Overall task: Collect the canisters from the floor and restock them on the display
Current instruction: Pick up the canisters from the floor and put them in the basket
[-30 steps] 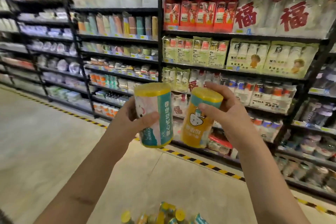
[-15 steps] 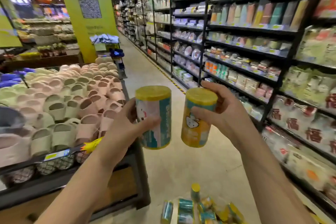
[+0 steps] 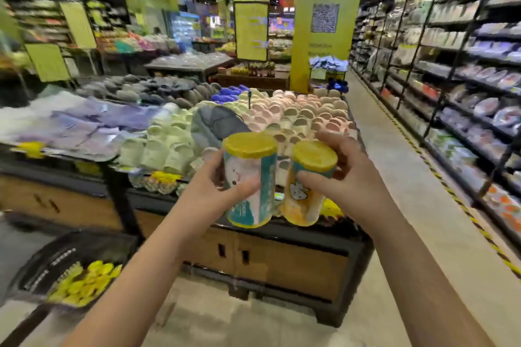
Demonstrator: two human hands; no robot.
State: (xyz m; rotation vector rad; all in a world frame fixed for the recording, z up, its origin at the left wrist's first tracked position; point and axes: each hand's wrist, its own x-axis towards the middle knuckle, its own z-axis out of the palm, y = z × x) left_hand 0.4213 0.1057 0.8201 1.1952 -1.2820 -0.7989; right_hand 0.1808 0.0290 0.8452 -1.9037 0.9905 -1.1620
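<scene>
Your left hand [image 3: 214, 191] gripped a teal canister [image 3: 251, 186] upright, and your right hand [image 3: 346, 177] gripped an orange canister [image 3: 307, 191] just beside it, both held in the air before the slipper worktop [image 3: 152, 198]. You were mid-carry. Next, I judge, you needed to reach the black basket [image 3: 56, 259] of yellow-lidded canisters at lower left, probably the display, and set both in upright.

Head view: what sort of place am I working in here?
A retail shop, probably a supermarket: stocked shelving racks line the aisle on the right, a display table is piled with slippers, and a yellow pillar carries a QR code.
</scene>
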